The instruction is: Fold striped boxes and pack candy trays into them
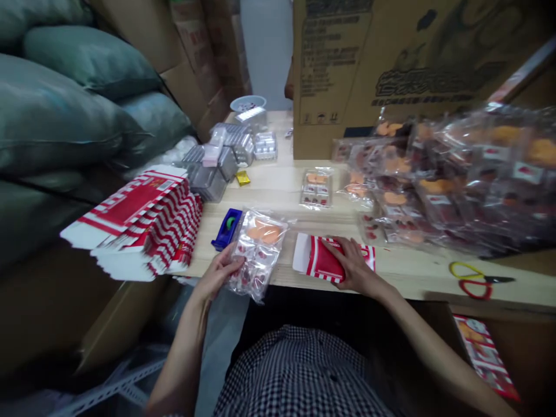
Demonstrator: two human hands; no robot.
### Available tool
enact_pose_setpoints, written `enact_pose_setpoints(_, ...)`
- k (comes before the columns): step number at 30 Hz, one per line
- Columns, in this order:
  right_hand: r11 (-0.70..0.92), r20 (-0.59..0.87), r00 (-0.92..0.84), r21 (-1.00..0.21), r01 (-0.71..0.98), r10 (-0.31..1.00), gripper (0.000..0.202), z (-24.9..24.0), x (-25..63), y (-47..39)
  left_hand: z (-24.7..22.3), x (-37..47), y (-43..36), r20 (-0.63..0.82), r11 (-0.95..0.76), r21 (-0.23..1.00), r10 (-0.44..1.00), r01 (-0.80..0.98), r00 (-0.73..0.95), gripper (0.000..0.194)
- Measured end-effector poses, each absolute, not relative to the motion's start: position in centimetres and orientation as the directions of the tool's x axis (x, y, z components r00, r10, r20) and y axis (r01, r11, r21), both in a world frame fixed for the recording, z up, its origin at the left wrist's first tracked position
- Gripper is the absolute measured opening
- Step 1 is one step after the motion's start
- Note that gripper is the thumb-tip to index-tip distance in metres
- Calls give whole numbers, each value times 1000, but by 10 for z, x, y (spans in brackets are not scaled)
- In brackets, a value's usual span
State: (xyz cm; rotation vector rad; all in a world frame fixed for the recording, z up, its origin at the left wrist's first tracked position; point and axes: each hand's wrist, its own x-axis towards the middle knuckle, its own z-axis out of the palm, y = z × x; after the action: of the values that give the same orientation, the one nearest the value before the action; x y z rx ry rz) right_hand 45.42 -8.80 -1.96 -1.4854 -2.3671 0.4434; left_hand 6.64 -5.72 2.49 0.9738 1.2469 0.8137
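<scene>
Between the thumb and fingers of my left hand (219, 271) is the edge of a clear plastic packet (257, 255), with an orange piece at its top and small dark red items in compartments below. It lies over the table's front edge. My right hand (354, 267) is closed over a red and white striped carton (326, 258) on the tabletop, its white flap open toward the packet. A blue tape dispenser (226, 229) with a green core stands just beyond my left hand.
A stack of flattened red and white cartons (143, 214) sits at left. Packed clear packets (434, 185) heap up at right, before a large cardboard box (339, 75). Scissors (480, 280) lie near the right front edge. Clear plastic cases (212, 174) stand behind.
</scene>
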Motion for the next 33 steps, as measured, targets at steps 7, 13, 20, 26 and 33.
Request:
enact_pose_setpoints(7,444,13,-480,-400,801,877,108,-36,445,-79,4,70,-53,-442,413,896,802,161,402,60)
enact_pose_setpoints(13,443,-12,-491,-412,796,871,112,-43,448,-72,-11,62,-41,-412,351,909,843,225,347,65)
enact_pose_setpoints(20,454,-41,-518,-427,782,854,113,-42,446,-72,12,67,-32,-471,286,872,714,397,519,66)
enact_pose_setpoints(26,506,-101,-595,-426,750,797,124,-43,443,-72,15,89,8,-391,-104,832,588,545,708,26)
enact_pose_setpoints(33,495,-58,-561,-402,771,826,124,-52,442,-72,-7,128,9,-235,-318,666,768,674,595,30)
